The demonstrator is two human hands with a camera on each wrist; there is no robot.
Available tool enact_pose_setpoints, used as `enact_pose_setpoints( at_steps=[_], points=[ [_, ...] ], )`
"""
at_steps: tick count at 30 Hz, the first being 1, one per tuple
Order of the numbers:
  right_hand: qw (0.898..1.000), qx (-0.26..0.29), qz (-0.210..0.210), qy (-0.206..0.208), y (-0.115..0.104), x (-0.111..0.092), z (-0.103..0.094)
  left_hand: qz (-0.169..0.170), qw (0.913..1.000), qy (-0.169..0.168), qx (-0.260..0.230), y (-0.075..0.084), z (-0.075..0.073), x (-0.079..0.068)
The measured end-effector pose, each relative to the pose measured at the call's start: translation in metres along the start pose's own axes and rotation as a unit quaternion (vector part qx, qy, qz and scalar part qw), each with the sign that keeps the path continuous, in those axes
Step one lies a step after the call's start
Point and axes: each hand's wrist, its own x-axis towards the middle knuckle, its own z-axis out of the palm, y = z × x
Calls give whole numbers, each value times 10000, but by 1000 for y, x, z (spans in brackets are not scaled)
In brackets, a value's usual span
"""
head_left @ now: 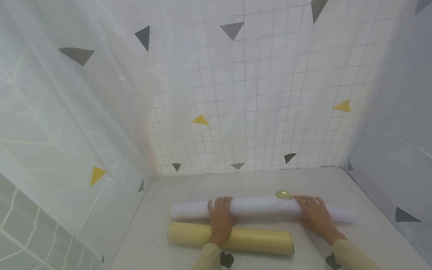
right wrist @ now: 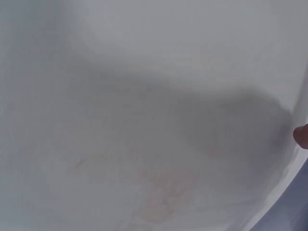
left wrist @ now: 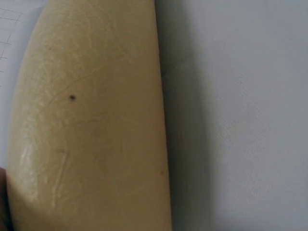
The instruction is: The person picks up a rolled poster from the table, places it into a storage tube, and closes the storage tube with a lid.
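A white paper roll (head_left: 254,206) lies across the surface, its right part thinner than its left. My left hand (head_left: 221,217) grips it left of the middle, fingers curved over the top. On the thinner right part, my right hand (head_left: 314,215) holds the roll with its fingers over the far side. Only a fingertip (right wrist: 301,136) of that hand shows at the edge of the right wrist view. Under my left wrist lies a yellow tube (head_left: 256,239), nearer to me and about parallel to the roll. It fills much of the left wrist view, with a dark speck on it.
A shiny gold round piece (head_left: 283,194) sits just behind the roll, partly hidden by it. The white surface (head_left: 209,183) meets a grid-patterned wall covering (head_left: 249,93) with yellow and grey triangles at the back. Pale covering also borders the left and right sides.
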Motion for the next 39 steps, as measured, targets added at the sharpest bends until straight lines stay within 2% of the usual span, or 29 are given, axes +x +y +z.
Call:
enact_pose_setpoints(
  at_steps=[7, 14, 21, 27, 30, 36, 39],
  points=[
    [9984, -423, 350, -139, 15, -3, -3, 28, 10000, 5, -30, -2, -1, 3],
    [9949, -569, 728, -415, 13, -7, -7, -24, 9999, -120, -89, -2, 2, 2],
    [9962, -516, 647, -265, 5, -1, -7, 152, 9995, 285, -3, 0, -2, 4],
    [9970, -398, 553, -356, -7, 7, -12, 177, 9992, 356, 46, 1, -6, 4],
    [9978, -380, 444, -324, -10, 9, -12, 150, 9994, 312, 43, 1, -7, 4],
    [9988, -468, 151, -55, -15, 10, -7, 58, 9999, -9, 95, 2, -6, 2],
    [9983, -573, 90, -46, -19, 10, -5, 9, 9999, -139, 68, 3, -8, 1]
  ],
)
